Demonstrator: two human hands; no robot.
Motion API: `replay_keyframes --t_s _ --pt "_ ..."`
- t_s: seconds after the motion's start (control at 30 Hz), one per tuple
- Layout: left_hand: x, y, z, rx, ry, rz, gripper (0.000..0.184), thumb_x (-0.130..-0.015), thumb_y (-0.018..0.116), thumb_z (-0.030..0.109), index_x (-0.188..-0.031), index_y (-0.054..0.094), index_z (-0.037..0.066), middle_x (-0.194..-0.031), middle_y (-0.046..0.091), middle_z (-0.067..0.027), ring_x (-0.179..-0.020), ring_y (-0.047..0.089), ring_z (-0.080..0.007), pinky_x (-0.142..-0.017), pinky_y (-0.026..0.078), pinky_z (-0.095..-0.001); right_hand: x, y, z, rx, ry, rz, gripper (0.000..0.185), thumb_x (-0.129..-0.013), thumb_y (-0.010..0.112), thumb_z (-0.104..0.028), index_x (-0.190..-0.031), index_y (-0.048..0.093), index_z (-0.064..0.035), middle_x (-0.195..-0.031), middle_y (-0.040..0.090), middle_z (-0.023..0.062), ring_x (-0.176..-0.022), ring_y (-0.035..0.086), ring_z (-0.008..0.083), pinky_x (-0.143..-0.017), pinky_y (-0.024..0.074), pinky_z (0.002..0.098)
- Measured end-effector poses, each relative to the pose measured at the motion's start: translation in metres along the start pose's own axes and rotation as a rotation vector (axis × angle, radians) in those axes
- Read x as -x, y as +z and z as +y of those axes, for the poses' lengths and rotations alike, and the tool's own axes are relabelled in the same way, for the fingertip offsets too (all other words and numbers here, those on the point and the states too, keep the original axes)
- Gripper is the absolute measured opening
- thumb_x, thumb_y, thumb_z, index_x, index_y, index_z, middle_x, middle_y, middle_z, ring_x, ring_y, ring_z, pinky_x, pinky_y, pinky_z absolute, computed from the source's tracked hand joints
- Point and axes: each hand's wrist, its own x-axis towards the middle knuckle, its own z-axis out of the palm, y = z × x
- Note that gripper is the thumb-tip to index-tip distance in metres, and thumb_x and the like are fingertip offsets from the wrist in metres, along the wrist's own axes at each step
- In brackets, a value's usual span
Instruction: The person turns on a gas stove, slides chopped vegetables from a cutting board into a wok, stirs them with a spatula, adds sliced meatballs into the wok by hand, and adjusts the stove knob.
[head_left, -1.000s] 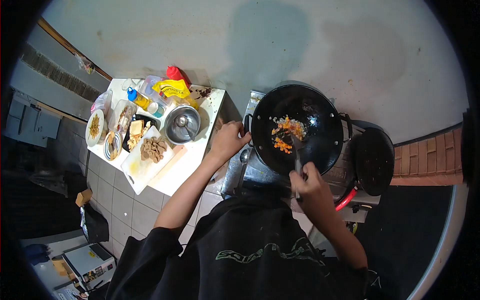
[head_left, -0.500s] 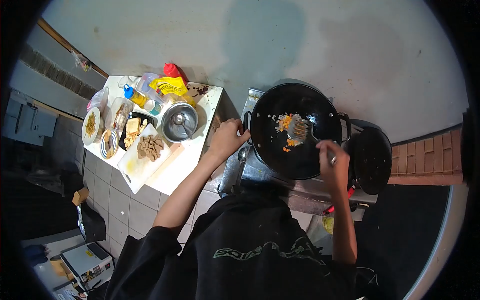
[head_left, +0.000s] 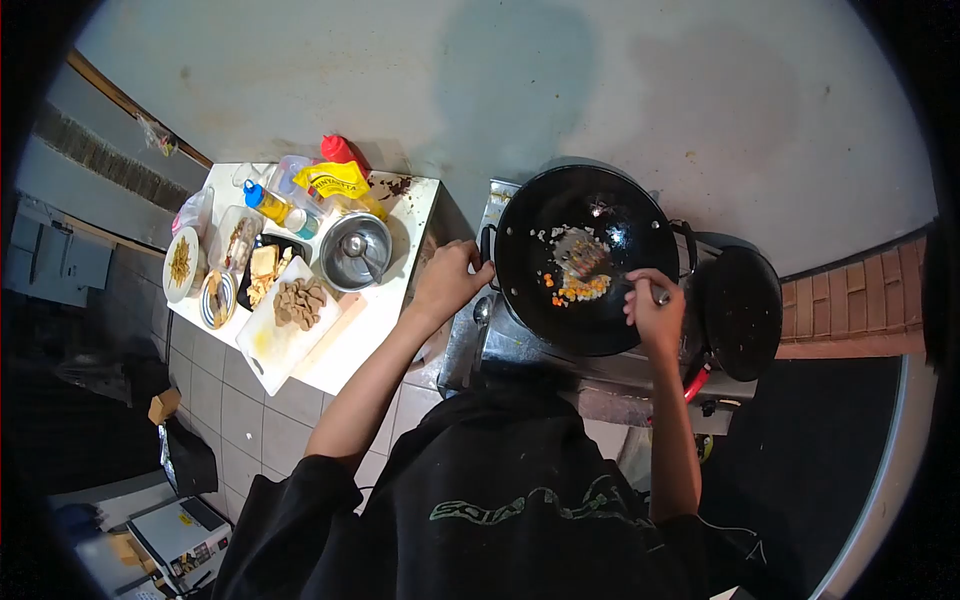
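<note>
- Left hand (head_left: 450, 284) is clamped on the handle (head_left: 487, 242) at the left rim of the wok (head_left: 625, 325)
- Right hand (head_left: 657, 306) has its fingers wrapped round the spatula (head_left: 588, 258), blade down in the chopped orange and white bits (head_left: 580, 291)
- Wok's sitting on the stove (head_left: 505, 350), spoon (head_left: 482, 313) by the stove's left edge
- Over on the tabletop (head_left: 345, 352), metal bowl's (head_left: 341, 273) near the right edge, cutting board (head_left: 262, 338) pokes past the near edge

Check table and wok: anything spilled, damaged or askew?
Yes: dark brown patches mar the white table by the wall, beside the yellow packet; spilled residue or worn surface, can't tell which. Food in the wok looks contained.
</note>
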Motion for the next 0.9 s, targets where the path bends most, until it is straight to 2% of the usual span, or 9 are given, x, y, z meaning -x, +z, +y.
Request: replay_keyframes --t_s 0.07,0.17,0.23,0.33,0.47,0.57,0.7,0.73,0.9 --pt "-0.002 -0.002 -0.002 0.008 0.002 0.009 0.031 -0.078 0.066 0.028 -0.076 0.059 -0.003 -0.074 0.06 -0.0209 -0.073 0.061 -0.0358 -0.068 0.047 -0.0425 0.004 -0.011 -0.009 0.15 0.001 0.109 0.019 -0.09 0.054 -0.015 -0.086 0.067 -0.0026 -0.06 0.058 0.0024 -0.048 0.055 0.0073 -0.041 0.0395 0.0218" --pt "0.001 0.0 0.002 -0.001 0.017 0.025 0.031 -0.079 0.066 0.027 -0.076 0.059 -0.003 -0.073 0.06 -0.0206 -0.072 0.06 -0.0354 -0.067 0.047 -0.042 0.01 -0.034 -0.01 0.234 -0.005 0.074 0.019 -0.089 0.054 -0.015 -0.085 0.067 -0.0016 -0.06 0.059 0.003 -0.048 0.055 0.0077 -0.041 0.0393 0.0223" --pt "0.0 -0.002 0.005 0.01 -0.019 0.022 0.031 -0.078 0.066 0.027 -0.075 0.059 -0.003 -0.072 0.06 -0.0203 -0.072 0.06 -0.0352 -0.067 0.046 -0.0418 0.003 -0.025 -0.007 0.238 0.012 0.076 0.019 -0.089 0.053 -0.013 -0.084 0.067 -0.0009 -0.058 0.058 0.0031 -0.047 0.055 0.008 -0.04 0.0386 0.0224" --pt "0.0 -0.002 0.003 -0.005 -0.008 0.011 0.031 -0.078 0.066 0.026 -0.075 0.058 -0.003 -0.073 0.06 -0.0203 -0.072 0.06 -0.0352 -0.068 0.047 -0.0417 -0.018 -0.004 0.003 -0.011 -0.005 -0.003 0.019 -0.088 0.054 -0.012 -0.081 0.067 -0.0012 -0.054 0.056 0.0023 -0.044 0.054 0.0079 -0.039 0.0375 0.0228" --pt "0.0 0.0 0.0 0.028 0.008 0.032 0.031 -0.078 0.066 0.027 -0.075 0.058 -0.003 -0.074 0.06 -0.0208 -0.073 0.061 -0.0354 -0.068 0.047 -0.0416 -0.007 -0.01 -0.015 0.173 -0.009 0.076 0.018 -0.088 0.054 -0.013 -0.081 0.067 -0.0031 -0.054 0.056 0.002 -0.044 0.054 0.0083 -0.038 0.0385 0.0229" --pt "0.002 0.0 0.006 -0.012 -0.011 0.063 0.031 -0.078 0.066 0.026 -0.076 0.058 -0.004 -0.074 0.06 -0.0213 -0.073 0.06 -0.036 -0.068 0.046 -0.0419 0.006 -0.018 -0.023 0.238 0.198 0.011 0.016 -0.087 0.055 -0.013 -0.081 0.067 -0.0053 -0.055 0.056 0.0027 -0.044 0.054 0.0087 -0.038 0.0385 0.0235" --pt "0.001 -0.005 0.012 -0.007 -0.102 -0.005 0.03 -0.077 0.065 0.026 -0.073 0.059 -0.003 -0.081 0.062 -0.0225 -0.08 0.062 -0.0387 -0.073 0.048 -0.0452 -0.016 -0.009 -0.007 0.007 0.049 -0.067 0.017 -0.088 0.052 -0.012 -0.083 0.067 -0.0036 -0.057 0.056 0.0037 -0.044 0.053 0.0087 -0.037 0.0372 0.0228" --pt "0.001 -0.007 0.012 -0.013 -0.103 0.0 0.03 -0.077 0.065 0.026 -0.073 0.059 -0.003 -0.081 0.062 -0.0225 -0.08 0.062 -0.0387 -0.073 0.048 -0.0452 -0.013 -0.012 -0.011 0.066 0.089 0.022 0.017 -0.087 0.052 -0.01 -0.081 0.066 -0.0022 -0.056 0.056 0.003 -0.045 0.054 0.0084 -0.038 0.038 0.0232" --pt "0.001 -0.001 0.01 0.008 -0.063 0.032 0.029 -0.078 0.066 0.025 -0.078 0.058 -0.004 -0.072 0.06 -0.0205 -0.071 0.061 -0.0349 -0.067 0.047 -0.041 0.002 -0.029 -0.015 0.207 0.057 -0.004 0.017 -0.085 0.053 -0.008 -0.078 0.067 -0.0012 -0.054 0.056 0.0024 -0.047 0.054 0.0071 -0.04 0.0395 0.0243"
